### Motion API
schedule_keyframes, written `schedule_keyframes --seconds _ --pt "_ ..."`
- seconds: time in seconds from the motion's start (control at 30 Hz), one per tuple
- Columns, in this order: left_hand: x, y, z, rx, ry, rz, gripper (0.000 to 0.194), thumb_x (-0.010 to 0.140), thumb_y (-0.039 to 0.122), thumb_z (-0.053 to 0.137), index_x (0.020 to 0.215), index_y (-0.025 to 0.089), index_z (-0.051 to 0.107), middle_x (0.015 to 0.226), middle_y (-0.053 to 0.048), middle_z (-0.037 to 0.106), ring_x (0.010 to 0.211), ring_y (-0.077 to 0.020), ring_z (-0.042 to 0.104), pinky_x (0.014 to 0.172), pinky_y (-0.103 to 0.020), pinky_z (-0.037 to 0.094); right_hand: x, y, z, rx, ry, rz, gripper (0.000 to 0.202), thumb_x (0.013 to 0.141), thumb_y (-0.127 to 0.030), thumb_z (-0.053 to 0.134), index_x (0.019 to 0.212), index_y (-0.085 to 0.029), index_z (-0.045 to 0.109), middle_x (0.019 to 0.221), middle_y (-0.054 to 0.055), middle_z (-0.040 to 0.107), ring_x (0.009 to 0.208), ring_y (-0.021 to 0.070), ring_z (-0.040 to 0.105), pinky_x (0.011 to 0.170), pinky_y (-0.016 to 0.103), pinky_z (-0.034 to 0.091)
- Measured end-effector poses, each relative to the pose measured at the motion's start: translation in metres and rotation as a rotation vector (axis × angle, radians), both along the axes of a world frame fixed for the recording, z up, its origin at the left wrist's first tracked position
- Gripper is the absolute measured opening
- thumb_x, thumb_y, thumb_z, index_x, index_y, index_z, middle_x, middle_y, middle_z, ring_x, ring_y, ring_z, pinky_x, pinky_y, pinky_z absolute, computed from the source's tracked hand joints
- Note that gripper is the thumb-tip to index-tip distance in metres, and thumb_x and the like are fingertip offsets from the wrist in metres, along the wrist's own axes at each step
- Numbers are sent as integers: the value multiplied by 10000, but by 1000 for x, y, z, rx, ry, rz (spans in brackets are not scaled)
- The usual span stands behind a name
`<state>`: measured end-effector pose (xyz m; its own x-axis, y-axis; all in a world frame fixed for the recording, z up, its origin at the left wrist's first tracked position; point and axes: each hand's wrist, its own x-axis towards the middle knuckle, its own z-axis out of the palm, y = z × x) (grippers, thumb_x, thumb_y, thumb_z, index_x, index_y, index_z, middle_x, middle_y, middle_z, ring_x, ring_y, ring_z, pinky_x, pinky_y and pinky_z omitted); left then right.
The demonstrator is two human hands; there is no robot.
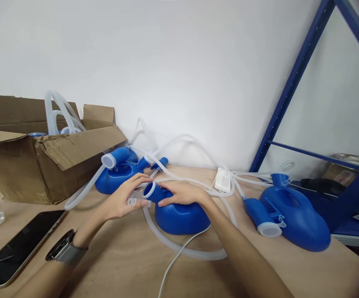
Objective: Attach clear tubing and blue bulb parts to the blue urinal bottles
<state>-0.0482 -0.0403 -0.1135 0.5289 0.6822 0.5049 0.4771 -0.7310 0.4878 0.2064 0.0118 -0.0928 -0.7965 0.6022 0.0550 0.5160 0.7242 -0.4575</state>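
A blue plastic urinal bottle (182, 219) lies on the table in front of me, its round open neck (149, 190) tilted to the left. My right hand (181, 193) rests over its top, fingers wrapped on the part just behind the neck. Left of the neck, my left hand (129, 198) pinches a clear plastic cap (132, 202), partly hidden by the fingers and hard to make out against the table. A translucent hose (179, 248) curves around the bottle's front, and a thin white cable (179, 253) runs past it.
Two more blue urinal bottles with hoses stand behind left (103, 182) and at right (306, 219). An open cardboard box (15, 169) holds more hoses. A phone (18, 244) lies at left. A white adapter (223, 180) sits near the wall; a blue metal rack (291, 91) rises at right.
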Motion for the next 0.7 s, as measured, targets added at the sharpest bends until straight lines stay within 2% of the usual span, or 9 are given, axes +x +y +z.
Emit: schedule_keyframes --seconds 0.1,0.2,0.3,0.37,0.47,0.6,0.7 --pt "-1 -2 6 -1 -33 -102 847 779 826 607 1376 225 599 1407 -159 510 1307 -382 495 1125 -492 403 -1 -2 3 12 -4 6 689 871 -540 724 1443 -192 560 1406 123 653 1198 321 646 1005 389 472" --pt "-3 1 6 -98 -93 -208 1052 676 1014 385 1290 210 671 1342 -154 510 1178 -361 530 1042 -463 448 -1 -3 5 15 -23 17 632 882 -532 712 1413 -215 582 1368 97 677 1197 316 648 992 374 472" --pt "-5 6 1 -224 -195 -267 1256 644 1035 11 1213 169 720 1236 -156 552 1038 -325 538 974 -455 455 0 -3 6 33 -51 -4 651 885 -571 692 1418 -217 572 1380 103 667 1201 323 643 985 378 472" --pt "-5 8 -3 -295 -240 -296 1331 613 1014 -101 1188 152 734 1170 -156 586 1058 -350 517 995 -482 427 0 -3 5 39 -64 -5 644 888 -580 683 1410 -219 574 1366 102 674 1186 320 647 964 378 480" --pt "-5 8 -8 -413 -286 -359 1386 557 1031 -115 1193 140 735 1166 -165 594 1114 -392 492 998 -505 412 -1 -3 4 32 -63 2 623 888 -549 696 1404 -220 578 1329 92 693 1152 308 661 934 372 493" --pt "-5 6 -7 -541 -307 -414 1439 493 1053 -108 1217 128 723 1152 -170 585 1064 -383 517 933 -491 446 -2 -3 4 13 -2 -4 671 854 -532 741 1429 -234 566 1348 86 687 1162 302 660 967 378 496" --pt "-4 8 -6 -525 -338 -380 1330 554 1075 16 1153 134 741 1118 -157 598 1026 -364 534 899 -461 458 5 -2 11 -43 90 68 663 863 -508 738 1450 -258 557 1437 70 632 1279 283 605 1059 364 463"
